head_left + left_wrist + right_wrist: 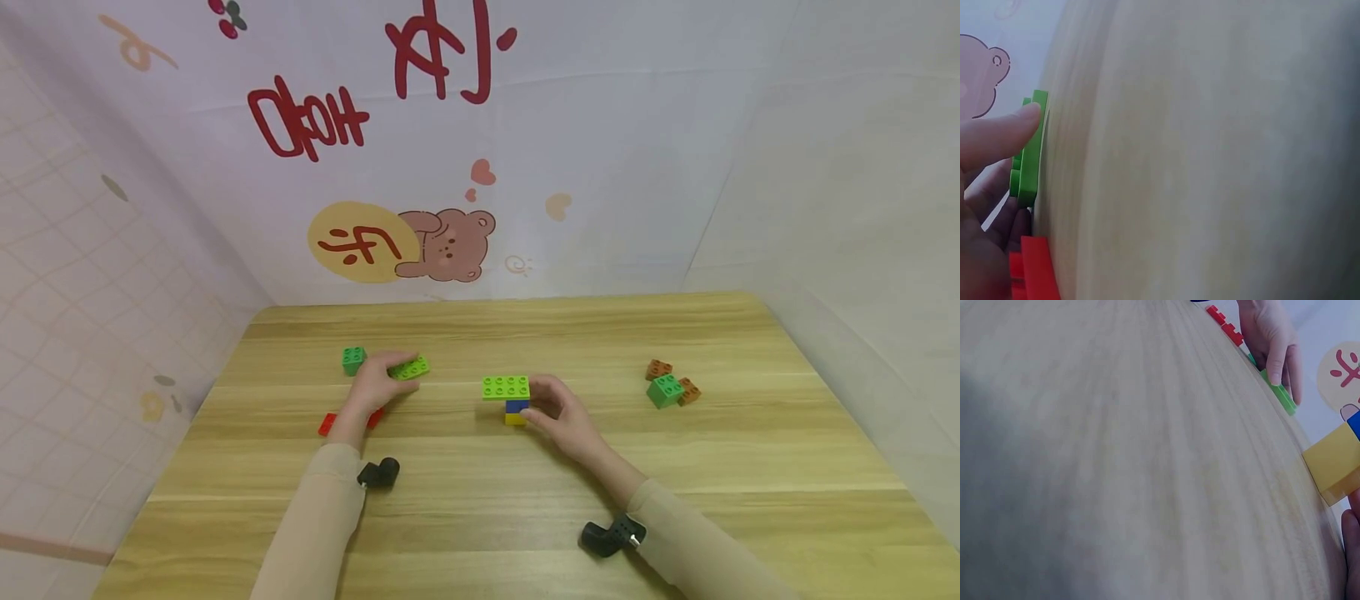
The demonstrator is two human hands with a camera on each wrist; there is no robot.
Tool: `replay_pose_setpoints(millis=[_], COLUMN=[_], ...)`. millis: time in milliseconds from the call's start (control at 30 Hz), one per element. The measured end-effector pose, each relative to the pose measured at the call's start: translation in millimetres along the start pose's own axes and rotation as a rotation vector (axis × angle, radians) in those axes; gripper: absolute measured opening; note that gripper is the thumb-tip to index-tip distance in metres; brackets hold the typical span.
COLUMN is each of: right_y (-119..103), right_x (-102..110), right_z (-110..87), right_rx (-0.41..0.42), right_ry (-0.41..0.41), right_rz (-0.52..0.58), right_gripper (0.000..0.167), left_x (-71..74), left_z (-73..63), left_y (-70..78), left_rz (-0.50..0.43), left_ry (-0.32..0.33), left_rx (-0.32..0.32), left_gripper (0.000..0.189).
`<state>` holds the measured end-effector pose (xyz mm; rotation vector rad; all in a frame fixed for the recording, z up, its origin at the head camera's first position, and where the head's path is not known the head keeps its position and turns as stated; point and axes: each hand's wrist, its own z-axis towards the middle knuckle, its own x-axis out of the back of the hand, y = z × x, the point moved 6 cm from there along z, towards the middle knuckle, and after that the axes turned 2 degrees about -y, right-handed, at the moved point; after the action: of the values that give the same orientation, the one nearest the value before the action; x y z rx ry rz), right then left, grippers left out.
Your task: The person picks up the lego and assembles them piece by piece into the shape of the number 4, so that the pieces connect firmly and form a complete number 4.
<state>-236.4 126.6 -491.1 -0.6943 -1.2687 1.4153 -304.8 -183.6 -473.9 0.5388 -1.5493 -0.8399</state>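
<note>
A small stack stands mid-table: a yellow building brick (515, 419) at the bottom, a blue brick (517, 406) above it, and a lime-green flat brick (506, 387) on top, jutting out to the left. My right hand (566, 423) grips this stack from the right, thumb in front and fingers behind. To the left, my left hand (377, 385) holds another lime-green flat brick (412, 367) low at the tabletop. Its thumb lies on the near edge of that brick (1032, 150) in the left wrist view, with fingers on the far side.
Behind the left hand sits a green brick (353, 360). Red bricks (327, 424) lie partly hidden under the left forearm. Farther right, a green brick (664, 390) is grouped with two brown bricks (659, 369). A printed cloth (600, 150) hangs behind the wooden table (480, 517).
</note>
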Motion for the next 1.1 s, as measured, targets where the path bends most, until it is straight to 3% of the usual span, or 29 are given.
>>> replay_pose_setpoints(millis=[467, 767, 1100], right_y=[-0.8, -31.9, -31.6], right_x=[0.6, -1.8, -1.8], right_z=[0.4, -3.4, -3.7], right_rx=[0.001, 0.011, 0.019], right_ry=[-0.001, -0.019, -0.011], right_rz=[0.006, -0.018, -0.014], right_gripper=[0.042, 0.04, 0.04], left_x=[-2.0, -0.8, 2.0], left_z=[-2.5, -6.8, -10.5], left_y=[4.2, 9.7, 29.7], left_rz=[0.036, 0.035, 0.029], left_ry=[-0.007, -0.035, -0.053], left_rx=[-0.03, -0.039, -0.077], left_gripper=[0.043, 0.042, 0.043])
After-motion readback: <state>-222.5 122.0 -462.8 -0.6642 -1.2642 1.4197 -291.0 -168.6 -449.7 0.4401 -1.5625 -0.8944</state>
